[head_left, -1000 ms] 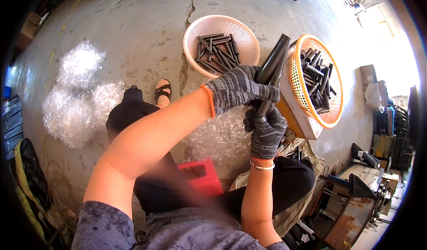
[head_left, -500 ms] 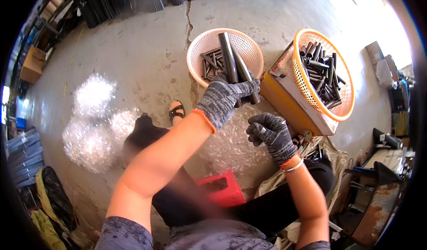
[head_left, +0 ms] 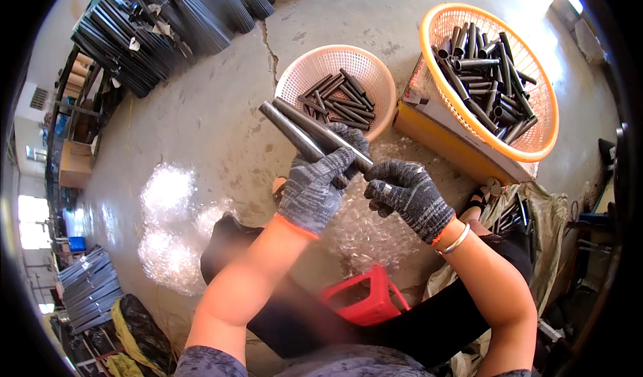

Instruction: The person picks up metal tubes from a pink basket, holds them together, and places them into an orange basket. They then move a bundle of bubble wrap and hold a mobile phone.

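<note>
Gloved in grey knit with an orange cuff, my left hand (head_left: 313,193) is closed around two dark metal tubes (head_left: 320,128). They lie side by side, slanting up to the left, with their lower ends towards my right hand. My right hand (head_left: 412,199), in a matching glove, has its fingers curled together right by the lower end of one tube; a small pale spot shows at its fingertips, and what it holds, if anything, cannot be made out. Beyond the tubes stands a pale pink plastic basket (head_left: 392,95) with several narrower dark tubes (head_left: 345,102) in it.
At right an orange-rimmed basket (head_left: 550,112) full of dark tubes sits on a cardboard box (head_left: 445,142). Clear plastic film (head_left: 171,236) lies on the floor at left. A red stool (head_left: 375,300) is between my legs. Long dark rods (head_left: 134,32) stand at the far left.
The two tubes have swung from nearly upright to slanting left. My hands have come closer together, the right one now beside the tubes' lower ends. The whole view has shifted.
</note>
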The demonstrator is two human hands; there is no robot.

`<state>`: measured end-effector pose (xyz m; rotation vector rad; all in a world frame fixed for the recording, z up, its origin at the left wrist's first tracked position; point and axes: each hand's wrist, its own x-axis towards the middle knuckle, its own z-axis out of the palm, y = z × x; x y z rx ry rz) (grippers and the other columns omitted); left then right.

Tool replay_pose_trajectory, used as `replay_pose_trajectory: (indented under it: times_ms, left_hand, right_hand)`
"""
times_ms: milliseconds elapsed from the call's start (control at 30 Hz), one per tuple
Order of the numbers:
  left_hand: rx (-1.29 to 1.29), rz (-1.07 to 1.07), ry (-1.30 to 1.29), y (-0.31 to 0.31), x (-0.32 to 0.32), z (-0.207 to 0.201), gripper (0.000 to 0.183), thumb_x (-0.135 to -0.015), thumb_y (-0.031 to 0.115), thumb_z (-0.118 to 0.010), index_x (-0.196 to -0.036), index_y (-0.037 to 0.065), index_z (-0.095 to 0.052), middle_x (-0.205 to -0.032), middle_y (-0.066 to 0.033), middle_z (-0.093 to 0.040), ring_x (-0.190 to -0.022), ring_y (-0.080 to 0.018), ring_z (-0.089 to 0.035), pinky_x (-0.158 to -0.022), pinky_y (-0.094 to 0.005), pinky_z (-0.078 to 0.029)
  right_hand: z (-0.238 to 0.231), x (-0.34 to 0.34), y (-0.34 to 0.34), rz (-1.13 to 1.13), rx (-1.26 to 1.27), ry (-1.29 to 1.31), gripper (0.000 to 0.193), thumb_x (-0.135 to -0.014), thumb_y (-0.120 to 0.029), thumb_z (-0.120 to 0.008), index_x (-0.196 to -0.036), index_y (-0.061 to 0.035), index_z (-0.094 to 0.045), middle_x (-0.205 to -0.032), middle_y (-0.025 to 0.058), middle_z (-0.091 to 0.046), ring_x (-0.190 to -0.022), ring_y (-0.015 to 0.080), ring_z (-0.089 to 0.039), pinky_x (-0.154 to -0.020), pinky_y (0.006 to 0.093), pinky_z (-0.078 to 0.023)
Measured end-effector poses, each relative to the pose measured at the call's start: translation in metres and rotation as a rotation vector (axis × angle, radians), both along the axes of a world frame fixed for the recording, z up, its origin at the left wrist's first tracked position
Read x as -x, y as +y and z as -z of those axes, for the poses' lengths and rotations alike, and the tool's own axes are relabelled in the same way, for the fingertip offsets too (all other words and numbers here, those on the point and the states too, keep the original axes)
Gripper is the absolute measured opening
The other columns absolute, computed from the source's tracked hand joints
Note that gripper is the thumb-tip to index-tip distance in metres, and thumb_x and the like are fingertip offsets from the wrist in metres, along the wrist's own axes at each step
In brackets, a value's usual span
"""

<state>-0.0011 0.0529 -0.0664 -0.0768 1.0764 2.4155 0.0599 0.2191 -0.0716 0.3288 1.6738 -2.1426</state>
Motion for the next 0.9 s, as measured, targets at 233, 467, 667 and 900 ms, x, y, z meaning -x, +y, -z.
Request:
replay_pose_trajectory:
  times_ms: [233, 467, 667, 900]
  left_hand:
    - [0.068, -0.011, -0.031, 0.004, 0.003, 0.005, 0.032, -0.081, -0.002, -0.06, -0.112, 0.005, -0.053, -0.105, -0.0125, -0.06, -0.102, -0.0251, -0.058, -0.087, -0.0375, -0.05]
    - [0.139, -0.068, 0.003, 0.009, 0.003, 0.012, 0.029, -0.082, -0.003, -0.059, -0.109, 0.004, -0.053, -0.103, -0.0121, -0.06, -0.099, -0.0247, -0.059, -0.085, -0.0371, -0.051]
    - [0.382, -0.112, 0.055, 0.01, -0.001, 0.004, 0.029, -0.081, -0.002, -0.061, -0.108, 0.003, -0.054, -0.101, -0.0105, -0.061, -0.096, -0.0222, -0.06, -0.081, -0.0343, -0.052]
    - [0.451, -0.134, 0.054, 0.007, -0.002, 0.01, 0.03, -0.079, -0.001, -0.063, -0.108, 0.003, -0.055, -0.099, -0.01, -0.061, -0.088, -0.0209, -0.062, -0.077, -0.0319, -0.052]
  right_hand:
    - [-0.006, -0.005, 0.009, -0.049, 0.014, -0.024, 0.02, -0.084, -0.009, -0.062, -0.101, 0.0008, -0.06, -0.077, 0.0043, -0.062, -0.062, 0.0088, -0.056, -0.054, 0.0238, -0.048]
    - [0.007, -0.018, 0.013, -0.161, -0.071, 0.022, 0.02, -0.082, -0.011, -0.063, -0.097, 0.002, -0.061, -0.077, 0.0079, -0.064, -0.066, 0.0119, -0.057, -0.062, 0.0285, -0.049]
    - [0.008, -0.028, 0.012, -0.602, -0.917, 0.524, 0.021, -0.081, -0.017, -0.061, -0.098, -0.004, -0.062, -0.083, 0.0133, -0.064, -0.074, 0.0239, -0.064, -0.064, 0.0334, -0.05]
    - [0.016, -0.054, 0.012, -1.176, -1.249, 0.423, 0.021, -0.08, -0.015, -0.055, -0.099, -0.0093, -0.064, -0.096, 0.0111, -0.065, -0.09, 0.026, -0.064, -0.073, 0.0377, -0.05]
